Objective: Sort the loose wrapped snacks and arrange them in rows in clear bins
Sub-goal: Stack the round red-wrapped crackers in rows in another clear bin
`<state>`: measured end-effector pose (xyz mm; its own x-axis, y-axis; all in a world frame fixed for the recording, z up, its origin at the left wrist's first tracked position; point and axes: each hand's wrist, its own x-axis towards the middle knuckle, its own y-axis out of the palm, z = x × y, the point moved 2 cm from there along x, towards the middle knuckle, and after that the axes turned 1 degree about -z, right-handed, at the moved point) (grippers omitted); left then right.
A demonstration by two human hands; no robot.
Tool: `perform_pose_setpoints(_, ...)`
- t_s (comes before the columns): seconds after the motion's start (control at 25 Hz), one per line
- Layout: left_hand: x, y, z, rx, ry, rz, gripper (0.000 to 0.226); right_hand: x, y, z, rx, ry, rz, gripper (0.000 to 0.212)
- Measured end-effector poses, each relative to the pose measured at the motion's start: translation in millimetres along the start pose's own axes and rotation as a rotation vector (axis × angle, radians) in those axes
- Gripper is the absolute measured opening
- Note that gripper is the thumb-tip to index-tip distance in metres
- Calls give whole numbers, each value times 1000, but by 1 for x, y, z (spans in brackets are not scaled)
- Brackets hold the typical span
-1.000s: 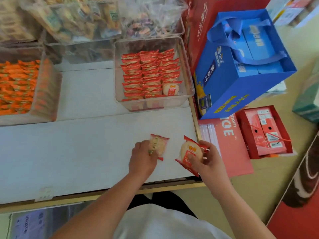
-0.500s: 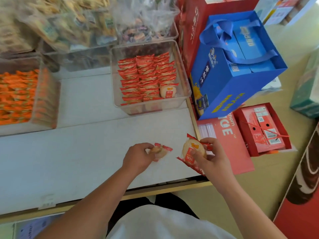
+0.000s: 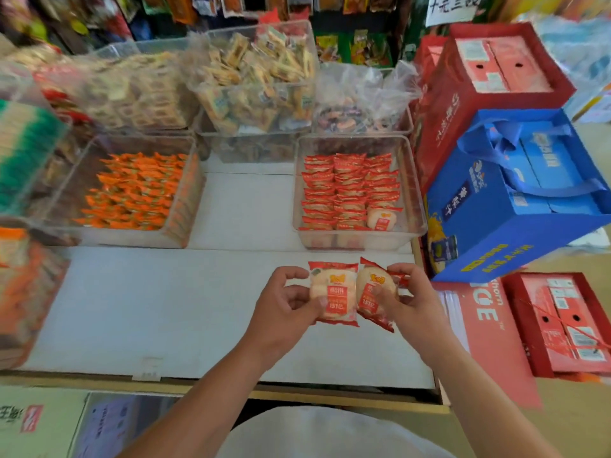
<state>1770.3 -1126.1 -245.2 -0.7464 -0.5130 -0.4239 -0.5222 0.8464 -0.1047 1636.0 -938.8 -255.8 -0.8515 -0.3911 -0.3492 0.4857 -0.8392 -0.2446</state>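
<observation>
Two round, pale rice-cracker snacks in red-edged clear wrappers are held label-up, side by side with edges touching, above the white table at a snack stall. The left hand pinches the left-hand wrapped snack between thumb and fingertips. The right hand grips the right-hand wrapped snack the same way, apparently squaring the pair so both face one way before they go in. At twelve o'clock from the hands, just beyond them, stands the clear rectangular plastic bin for this sort, its red packs standing on edge in three rows. The rightmost row stops short, and a single matching pack lies flat in the gap at the bin's five o'clock corner, likely where the pair belongs. At ten o'clock a second clear bin holds orange-wrapped snacks, kept apart by kind. A blue paper gift bag sits at two o'clock, off the table. Motion blur smears the far bins at eleven o'clock, so their contents cannot be named with confidence.
</observation>
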Motion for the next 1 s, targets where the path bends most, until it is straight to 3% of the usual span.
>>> perform_pose_setpoints(0.32,40,10,-19,-67,7,88,34,38,6,35,15,-49,120,13)
perform_pose_setpoints(0.52,71,38,-39,12,60,33,28,62,2,70,107,-10,240,24)
perform_pose_setpoints(0.6,87,45,-49,78,114,39,36,75,-7,77,37,-51,264,31)
perform_pose_setpoints(0.68,104,53,-61,103,127,148,49,93,-17,82,-50,-100,264,37)
perform_pose_setpoints(0.8,130,60,-74,11,104,287,47,128,-32,94,-61,-103,279,48)
perform_pose_setpoints(0.92,155,62,-85,78,128,257,60,166,-45,114,-400,-111,409,81)
perform_pose_setpoints(1.0,172,67,-90,115,162,267,61,186,-45,129,-661,-170,448,88)
